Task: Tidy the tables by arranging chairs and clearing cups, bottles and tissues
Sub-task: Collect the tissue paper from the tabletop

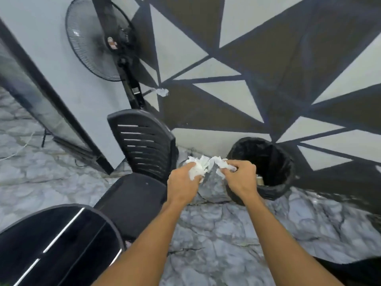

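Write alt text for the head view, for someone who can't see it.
The left hand and right hand each grip crumpled white tissues beside a black-lined bin against a triangle-painted wall. A slatted chair stands to their left, a fan above it, a dark table nearer.

1 black fan (97,38) stands against the wall (257,65), which is painted in pale and dark triangles with black lines. Further right, 1 bin (276,193) with a black liner sits on the marbled grey floor (216,230), close to that wall. A dark-framed glass panel (31,93) is at far left.
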A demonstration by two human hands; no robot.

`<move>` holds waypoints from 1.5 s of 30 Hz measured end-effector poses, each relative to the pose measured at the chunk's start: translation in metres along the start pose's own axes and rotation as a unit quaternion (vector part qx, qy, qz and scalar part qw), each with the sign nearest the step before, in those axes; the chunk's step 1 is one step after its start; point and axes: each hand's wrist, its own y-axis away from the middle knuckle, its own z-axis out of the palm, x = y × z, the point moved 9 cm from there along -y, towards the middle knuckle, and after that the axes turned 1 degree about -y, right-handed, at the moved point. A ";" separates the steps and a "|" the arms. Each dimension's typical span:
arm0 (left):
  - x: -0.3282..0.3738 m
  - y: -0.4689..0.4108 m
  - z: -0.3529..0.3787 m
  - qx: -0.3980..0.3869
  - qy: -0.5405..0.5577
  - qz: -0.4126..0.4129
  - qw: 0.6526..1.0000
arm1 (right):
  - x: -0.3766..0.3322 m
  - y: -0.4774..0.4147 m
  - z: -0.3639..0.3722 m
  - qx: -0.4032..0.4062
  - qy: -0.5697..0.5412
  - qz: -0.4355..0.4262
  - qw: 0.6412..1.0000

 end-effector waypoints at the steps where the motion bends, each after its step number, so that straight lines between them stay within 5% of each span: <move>1: 0.016 -0.006 0.022 -0.010 -0.006 0.011 1.000 | 0.014 -0.008 -0.018 0.008 -0.001 0.008 1.000; 9: 0.101 -0.051 0.146 -0.060 -0.004 0.048 0.997 | 0.109 -0.059 -0.124 0.088 -0.002 0.100 0.991; 25: 0.163 -0.183 0.368 -0.217 -0.064 0.082 0.971 | 0.306 -0.176 -0.177 0.133 0.020 0.292 0.947; 35: 0.108 -0.239 0.509 -0.237 -0.140 0.015 0.961 | 0.438 -0.269 -0.133 0.016 0.026 0.374 0.927; 45: -0.012 -0.270 0.686 -0.248 -0.210 -0.003 0.946 | 0.612 -0.341 -0.051 -0.083 0.157 0.383 0.906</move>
